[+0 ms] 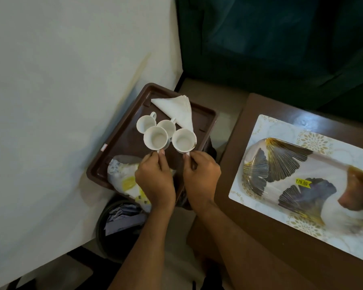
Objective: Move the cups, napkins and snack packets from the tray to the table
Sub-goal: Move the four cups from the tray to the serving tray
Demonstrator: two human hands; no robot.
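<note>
Over the tray, the left hand pinches the handle of one cup and the right hand pinches another cup, both seemingly just lifted, each held only by its small handle. Such thin grips could let a cup swing or knock the two cups close behind, or clip the tray's rim on the way to the table. The tray also holds folded napkins at its far end and snack packets near the wrists; both cups look empty.
</note>
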